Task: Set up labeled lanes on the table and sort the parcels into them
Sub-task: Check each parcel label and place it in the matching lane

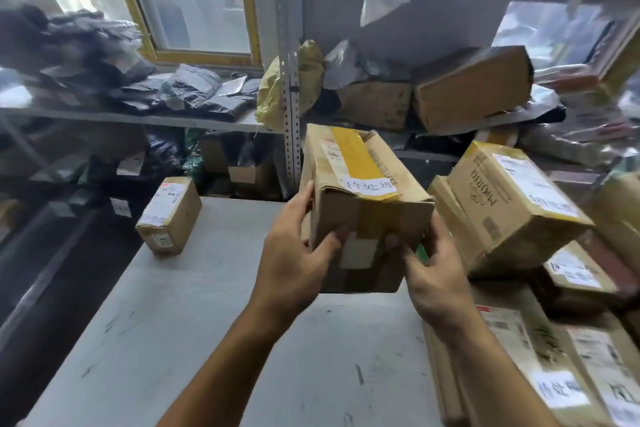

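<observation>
A brown cardboard parcel (360,191) with yellow tape and a white handwritten label is held up over the grey table (194,315). My left hand (294,253) grips its left side, thumb across the near face. My right hand (433,270) grips its lower right corner. A smaller taped parcel (169,215) lies on the table's far left. A heap of labelled parcels (512,201) is stacked at the right, and more flat boxes (540,367) lie at the near right.
Metal shelving (289,80) stands behind the table, loaded with dark plastic mail bags (187,90) on the left and cardboard boxes (471,87) on the right. A window (194,3) is behind the shelves. The floor drops away left of the table.
</observation>
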Motion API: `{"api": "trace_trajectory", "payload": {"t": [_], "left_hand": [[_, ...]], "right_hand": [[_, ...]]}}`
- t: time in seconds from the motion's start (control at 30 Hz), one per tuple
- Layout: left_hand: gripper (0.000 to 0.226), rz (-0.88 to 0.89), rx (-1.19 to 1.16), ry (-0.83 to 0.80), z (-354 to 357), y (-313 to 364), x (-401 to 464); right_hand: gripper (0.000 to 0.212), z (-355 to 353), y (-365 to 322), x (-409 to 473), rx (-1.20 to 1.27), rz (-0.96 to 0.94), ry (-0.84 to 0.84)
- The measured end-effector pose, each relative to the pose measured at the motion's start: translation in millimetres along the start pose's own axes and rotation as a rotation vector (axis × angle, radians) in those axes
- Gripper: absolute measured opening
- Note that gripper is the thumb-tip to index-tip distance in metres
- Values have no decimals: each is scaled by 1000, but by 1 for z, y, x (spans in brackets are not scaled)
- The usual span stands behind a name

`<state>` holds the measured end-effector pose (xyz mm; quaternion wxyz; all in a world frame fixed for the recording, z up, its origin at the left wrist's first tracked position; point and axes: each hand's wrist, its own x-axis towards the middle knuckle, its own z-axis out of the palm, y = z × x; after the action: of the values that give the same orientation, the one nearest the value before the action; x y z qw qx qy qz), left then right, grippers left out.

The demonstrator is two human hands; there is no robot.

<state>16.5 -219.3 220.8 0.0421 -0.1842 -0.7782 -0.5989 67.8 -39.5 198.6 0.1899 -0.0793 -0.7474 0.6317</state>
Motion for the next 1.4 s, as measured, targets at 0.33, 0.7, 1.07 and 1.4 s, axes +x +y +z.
{"api": "trace_trajectory", "payload": {"t": [0.33,0.7,1.07,1.4], "left_hand": [[79,128,-169,-14,14,56,3],[79,265,-249,-91,99,156,46],[94,217,-216,-145,208,185,81],[95,127,-139,-105,243,131,81]], "right_hand": [[59,-54,-52,-10,11,-179,-99],[58,-186,-113,39,-39,-469,-67],[38,-281,-90,77,15,-372,-71],[52,-286,-23,100,89,-252,-104]]}}
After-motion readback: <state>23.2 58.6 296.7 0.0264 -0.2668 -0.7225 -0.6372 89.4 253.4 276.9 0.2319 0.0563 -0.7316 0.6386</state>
